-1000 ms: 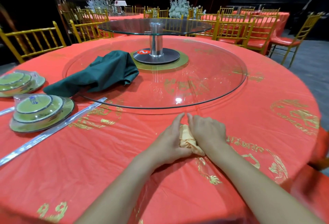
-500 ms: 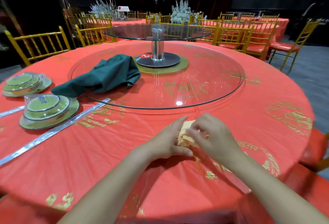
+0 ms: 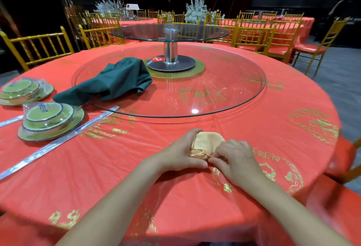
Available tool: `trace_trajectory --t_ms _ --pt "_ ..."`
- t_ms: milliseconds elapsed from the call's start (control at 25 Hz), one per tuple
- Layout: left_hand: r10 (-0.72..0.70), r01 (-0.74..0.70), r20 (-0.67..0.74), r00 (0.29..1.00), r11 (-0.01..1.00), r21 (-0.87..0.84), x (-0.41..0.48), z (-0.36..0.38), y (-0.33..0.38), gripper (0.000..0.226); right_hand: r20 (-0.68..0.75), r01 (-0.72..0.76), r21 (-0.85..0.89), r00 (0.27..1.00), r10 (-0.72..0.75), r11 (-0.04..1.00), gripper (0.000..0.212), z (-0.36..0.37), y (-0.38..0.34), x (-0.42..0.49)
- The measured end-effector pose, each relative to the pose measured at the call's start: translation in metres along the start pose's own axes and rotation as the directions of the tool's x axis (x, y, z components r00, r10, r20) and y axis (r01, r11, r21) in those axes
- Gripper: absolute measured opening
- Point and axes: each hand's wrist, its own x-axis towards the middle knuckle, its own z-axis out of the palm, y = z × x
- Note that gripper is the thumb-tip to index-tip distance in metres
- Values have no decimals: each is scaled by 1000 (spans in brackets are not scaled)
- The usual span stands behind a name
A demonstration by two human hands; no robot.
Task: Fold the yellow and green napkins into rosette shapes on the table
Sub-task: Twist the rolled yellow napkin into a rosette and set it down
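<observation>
The yellow napkin [image 3: 207, 141] sits on the red-covered desk [image 3: 97, 167] toward its near edge, just in front of the rim of the glass turntable [image 3: 261, 89]. It is bunched into a small rounded bundle with a rolled band along its near side. The left hand [image 3: 178, 154] cups the bundle's left flank, fingers curled over the far side and thumb lying along the front, so it is grasping the cloth. The right hand [image 3: 237, 158] comes in from the right with bent fingers, the tips pinching the band at the near right corner; it too is grasping the napkin, not lying flat. The green napkin [image 3: 115, 81] lies loose and unfolded on the turntable, well apart from both hands, so by my reading 1 of the 2 rosettes is in the making and the other is not yet begun. The risk lies in the tuck: the cloth looks smooth and slippery, and if the right hand lets the band go before its end is secured, the coil would likely spring open and lose its shape. Squeezing too hard with the left hand could flatten the dome. The plastic cover might also slide or wrinkle under the wrists and drag the bundle askew. The wrapped dishes [image 3: 48, 120] stand far to the left, out of reach of any slip.
</observation>
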Motion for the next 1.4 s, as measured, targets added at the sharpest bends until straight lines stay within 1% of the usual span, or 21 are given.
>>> trace_trajectory --t_ms 40,160,200,240,280,320,360,400,440,480,560,600,640,720,800,840,920,1080,1160,1240,1400 --pt "-24 23 -16 1000 999 -39 0 0 3 91 38 -33 14 999 33 999 15 -2 -1 3" --pt "-69 54 -133 989 992 -110 2 5 10 65 214 -88 50 974 75 995 15 -13 0 12" --pt "-78 57 -163 983 990 -128 3 8 11 57 249 -118 103 964 89 988 19 -17 1 14" --pt "-81 56 -183 980 989 -134 4 10 10 51 222 -172 191 967 128 967 26 -24 2 18" --pt "-78 53 -195 978 990 -131 5 11 9 47 127 -228 272 972 199 935 32 -30 3 25" --pt "-74 49 -200 977 990 -129 5 12 8 46 16 -267 285 962 274 921 37 -35 4 34" --pt "-71 45 -201 977 990 -133 5 12 8 48 -62 -296 220 947 316 930 42 -37 5 46" --pt "-69 42 -201 977 990 -133 5 13 9 51 -44 -351 119 933 358 929 49 -37 2 59" --pt "-68 44 -203 977 992 -121 5 13 9 55 50 -420 22 907 419 907 56 -35 -1 72" --pt "-69 50 -205 976 994 -96 4 13 10 58 185 -488 -53 853 488 871 62 -31 -4 84" --pt "-57 43 -200 978 996 -73 3 14 10 60 413 -580 -71 724 553 812 64 -23 -8 99" --pt "-40 23 -190 981 996 -90 3 13 10 58 452 -587 -53 707 543 808 59 -20 -7 102" --pt "-14 -6 -174 985 993 -114 2 12 10 57 442 -561 -34 734 516 827 55 -17 -5 102" --pt "44 -60 -144 989 992 -112 0 10 11 57 320 -479 -49 824 468 876 53 -8 -4 93" --pt "62 -68 -117 991 997 -48 0 7 10 59 183 -419 -158 877 443 894 49 5 -5 81" --pt "68 -71 -108 992 997 -22 2 7 10 58 142 -401 -230 888 438 887 49 12 -6 76" --pt "75 -74 -108 991 997 12 3 8 9 58 129 -364 -319 898 421 875 52 23 -8 69" --pt "24 -17 -127 992 998 55 -2 11 7 79 137 -366 -316 895 424 875 50 27 -8 66" --pt "46 -22 -119 992 981 194 -4 10 5 83 131 -377 -306 893 431 874 50 26 -7 67" --pt "-1 46 -125 992 933 356 -6 8 2 89 93 -378 -299 902 421 876 49 25 -6 66" --pt "-55 110 -144 988 908 404 -13 12 -2 83 41 -378 -301 912 408 876 47 32 -3 58"
